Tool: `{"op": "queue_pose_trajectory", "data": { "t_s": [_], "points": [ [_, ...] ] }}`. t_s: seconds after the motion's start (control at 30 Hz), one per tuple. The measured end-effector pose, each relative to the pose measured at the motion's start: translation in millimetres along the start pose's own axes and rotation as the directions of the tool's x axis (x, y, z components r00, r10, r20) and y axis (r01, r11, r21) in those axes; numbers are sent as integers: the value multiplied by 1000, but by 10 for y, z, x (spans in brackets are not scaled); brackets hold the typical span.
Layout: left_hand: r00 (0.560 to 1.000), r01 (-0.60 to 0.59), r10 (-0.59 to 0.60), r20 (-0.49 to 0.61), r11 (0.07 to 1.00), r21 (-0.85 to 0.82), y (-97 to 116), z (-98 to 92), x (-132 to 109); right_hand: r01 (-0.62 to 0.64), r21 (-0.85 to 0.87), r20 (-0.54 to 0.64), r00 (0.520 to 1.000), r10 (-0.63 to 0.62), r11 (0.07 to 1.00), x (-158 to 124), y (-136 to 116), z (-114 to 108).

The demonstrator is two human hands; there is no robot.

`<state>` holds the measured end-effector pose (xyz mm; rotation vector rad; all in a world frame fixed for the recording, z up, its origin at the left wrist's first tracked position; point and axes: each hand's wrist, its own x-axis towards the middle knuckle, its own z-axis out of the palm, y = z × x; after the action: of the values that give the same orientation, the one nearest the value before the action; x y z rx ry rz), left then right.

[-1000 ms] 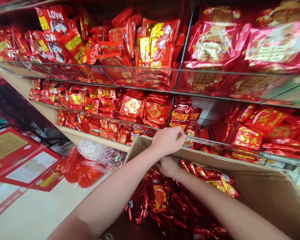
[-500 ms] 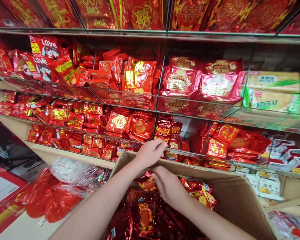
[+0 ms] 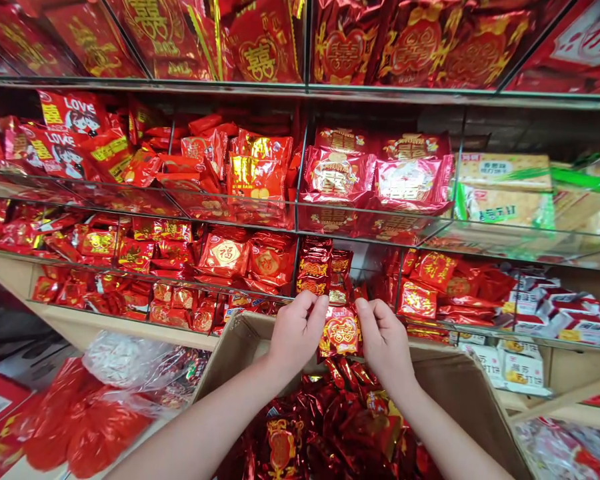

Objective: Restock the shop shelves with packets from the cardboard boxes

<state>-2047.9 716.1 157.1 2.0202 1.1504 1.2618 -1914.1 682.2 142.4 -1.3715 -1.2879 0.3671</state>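
Observation:
Between my two hands is a small red packet point(image 3: 341, 331) with a gold heart and a double-happiness sign. My left hand point(image 3: 300, 328) pinches its left edge with thumb and fingers. On its right edge my right hand point(image 3: 384, 337) is closed the same way. The packet is held over the far side of an open cardboard box point(image 3: 467, 383), which contains many red packets point(image 3: 320, 423). Just beyond my hands, a stack of similar red packets point(image 3: 314, 267) stands in a shelf compartment behind a clear front.
Tiered shelves with clear dividers hold red packets point(image 3: 225, 253), pink-red packets point(image 3: 337, 172) and green-edged cracker packs point(image 3: 505, 190). White-and-red packs point(image 3: 555, 310) lie at the right. Left of the box are red plastic bags point(image 3: 97, 427) and a clear bag point(image 3: 125, 360).
My right hand has come up out of the box with a red packet. Both hands now grip it by its sides. The view has shifted right and slightly upward.

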Motion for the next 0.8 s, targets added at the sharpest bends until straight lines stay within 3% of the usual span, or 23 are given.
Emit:
{"op": "queue_pose_trajectory", "data": {
  "t_s": [0.17,0.3,0.4,0.5,0.57,0.7,0.77,0.8],
  "points": [
    [999,28,-29,-16,998,-59,-77,44,23,1,-48,-45,999,-4,999,-32,-3,-18],
    [998,57,-61,-24,986,-159,-124,64,48,-46,85,-33,998,49,995,-56,-8,6],
    [998,40,-45,-33,987,-157,-112,46,48,-138,257,134,985,106,956,-78,-29,-15],
    [999,12,-18,-37,991,-134,-89,-16,58,-199,343,353,933,71,918,-79,-61,-114],
    [998,25,-32,-46,988,-151,-91,-74,86,-194,333,389,920,52,923,-25,-70,-221],
    [995,99,-102,-14,981,-168,-166,-153,182,-149,89,152,979,134,985,317,-10,-408],
    [994,105,-102,29,988,-116,-219,-147,224,-136,-225,30,989,146,965,578,54,-408],
    [995,94,-91,51,993,-76,-243,-136,238,-133,-402,8,989,149,906,716,92,-373]
  ]
}}
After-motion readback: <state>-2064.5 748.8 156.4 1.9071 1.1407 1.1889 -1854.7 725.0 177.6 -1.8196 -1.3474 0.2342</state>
